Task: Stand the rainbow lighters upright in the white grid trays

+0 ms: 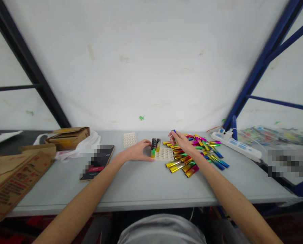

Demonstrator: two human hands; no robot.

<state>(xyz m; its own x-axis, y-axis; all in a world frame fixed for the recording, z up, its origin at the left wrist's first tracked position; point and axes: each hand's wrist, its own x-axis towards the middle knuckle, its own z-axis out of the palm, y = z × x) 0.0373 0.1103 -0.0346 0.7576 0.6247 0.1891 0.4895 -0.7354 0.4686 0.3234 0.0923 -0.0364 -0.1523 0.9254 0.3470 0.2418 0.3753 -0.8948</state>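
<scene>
Brace the upright lighters [153,149] with the wide-curved left hand [138,151], left of the dimpled tray [165,155]; behind its right end, the right hand [181,140] seemingly pinches a blue piece [174,131].

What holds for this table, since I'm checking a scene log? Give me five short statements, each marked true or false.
1. The left hand is beside the black-topped pieces. True.
2. The black-topped pieces lie flat. False: they stand upright at the left part of a white tray.
3. The right hand holds a blue-ended piece. True.
4. The power strip is left of the shiny coloured pile. False: the power strip lies to the right of the shiny coloured pile.
5. A second white tray lies farther back and to the left. True.
</scene>
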